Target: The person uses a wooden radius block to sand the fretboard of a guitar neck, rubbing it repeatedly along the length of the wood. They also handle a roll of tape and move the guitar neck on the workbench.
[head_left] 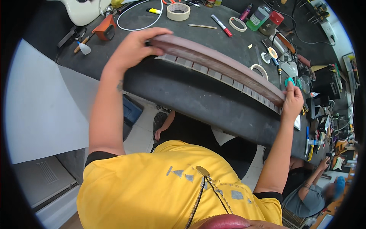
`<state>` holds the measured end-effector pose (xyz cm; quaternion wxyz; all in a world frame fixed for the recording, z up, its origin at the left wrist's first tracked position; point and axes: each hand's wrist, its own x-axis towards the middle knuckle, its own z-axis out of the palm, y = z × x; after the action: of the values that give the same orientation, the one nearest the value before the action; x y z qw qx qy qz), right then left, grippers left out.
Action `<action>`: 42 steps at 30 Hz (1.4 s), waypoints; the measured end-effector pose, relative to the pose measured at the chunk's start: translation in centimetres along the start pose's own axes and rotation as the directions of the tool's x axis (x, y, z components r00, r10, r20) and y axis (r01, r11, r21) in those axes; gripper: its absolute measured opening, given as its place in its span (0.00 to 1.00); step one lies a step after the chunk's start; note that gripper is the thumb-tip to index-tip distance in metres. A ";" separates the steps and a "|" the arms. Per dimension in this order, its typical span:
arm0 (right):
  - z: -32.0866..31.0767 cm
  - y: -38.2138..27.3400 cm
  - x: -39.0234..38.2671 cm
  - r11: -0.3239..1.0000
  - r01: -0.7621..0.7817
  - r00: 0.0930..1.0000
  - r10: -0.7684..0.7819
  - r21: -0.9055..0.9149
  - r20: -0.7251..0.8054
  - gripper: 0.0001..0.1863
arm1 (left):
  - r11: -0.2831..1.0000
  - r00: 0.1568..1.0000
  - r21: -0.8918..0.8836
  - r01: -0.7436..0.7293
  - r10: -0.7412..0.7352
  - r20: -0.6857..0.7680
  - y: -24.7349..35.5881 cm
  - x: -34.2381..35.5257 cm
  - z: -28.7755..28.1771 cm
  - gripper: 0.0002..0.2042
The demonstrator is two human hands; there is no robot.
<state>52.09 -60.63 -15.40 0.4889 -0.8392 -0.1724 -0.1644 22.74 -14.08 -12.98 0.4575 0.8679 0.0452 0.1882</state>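
Note:
My left hand (146,42) grips the left end of a long, reddish-brown wooden bar (221,66), thumb below and fingers over the top. My right hand (291,99) pinches the bar's other end at the right. Along the bar's near lower side runs a paler strip (207,74) crossed by regular dark lines, like a fretboard; whether it is fixed to the bar I cannot tell. The bar spans the front of the dark workbench (190,99) at a slant, partly hiding a tape roll behind it.
Behind lie tape rolls (178,12), a marker (221,24), bottles (257,19), an orange tool (105,28) and a white guitar body (82,9). Tools and cables crowd the right. A white panel (45,103) stands left. Another person (312,196) sits at lower right.

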 end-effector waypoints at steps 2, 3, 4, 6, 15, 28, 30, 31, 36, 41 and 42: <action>-2.3 1.9 0.5 0.998 -0.039 0.999 0.041 0.057 -0.034 0.23 | 0.975 1.000 0.222 -0.022 0.022 0.001 1.3 1.2 2.6 0.29; -2.8 2.3 0.5 0.992 -0.059 0.997 0.065 0.108 -0.050 0.23 | 0.982 0.999 0.186 0.022 -0.027 0.024 1.9 1.5 3.3 0.29; -2.7 3.0 0.5 0.997 -0.044 0.998 0.047 0.056 -0.046 0.22 | 0.983 0.999 0.185 0.020 -0.026 0.029 1.9 1.6 2.9 0.29; -0.4 1.0 0.0 0.997 -0.075 0.996 0.074 -0.007 -0.042 0.22 | 0.985 0.995 0.145 -0.099 0.094 0.044 1.3 1.9 0.9 0.29; 4.4 -3.5 -0.1 0.998 0.028 0.998 -0.031 -0.061 -0.047 0.23 | 0.984 0.996 0.163 0.068 -0.056 -0.074 -0.9 0.4 -1.8 0.27; 6.1 -9.4 0.5 0.992 0.067 0.998 -0.068 0.104 0.011 0.20 | 0.989 0.959 0.135 0.063 -0.022 -0.282 -0.9 -1.2 -5.6 0.26; 5.1 -10.1 1.0 0.982 0.048 0.999 -0.044 0.182 -0.026 0.21 | 0.998 0.965 0.070 0.003 0.015 -0.263 0.4 -1.3 -5.6 0.26; 4.5 -9.6 0.8 0.983 0.044 0.999 -0.041 0.179 -0.024 0.21 | 0.998 0.965 0.067 0.007 0.011 -0.261 0.5 -1.5 -4.9 0.26; 2.6 -4.6 -0.6 0.995 -0.025 0.999 0.022 0.096 0.031 0.23 | 1.000 0.984 0.004 -0.029 0.029 -0.174 0.1 -3.0 -2.0 0.27; -1.1 1.2 1.0 1.000 0.009 1.000 -0.009 -0.008 0.019 0.21 | 0.980 0.983 0.171 -0.101 0.125 -0.136 2.3 -1.1 3.0 0.27; -2.7 2.9 1.5 0.999 -0.023 1.000 0.023 0.042 -0.005 0.21 | 0.976 0.981 0.172 -0.137 0.157 -0.111 2.9 -0.4 4.5 0.27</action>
<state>54.42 -64.13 -15.72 0.5086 -0.8303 -0.1648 -0.1574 23.78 -19.39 -13.05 0.3660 0.8900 0.0244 0.2708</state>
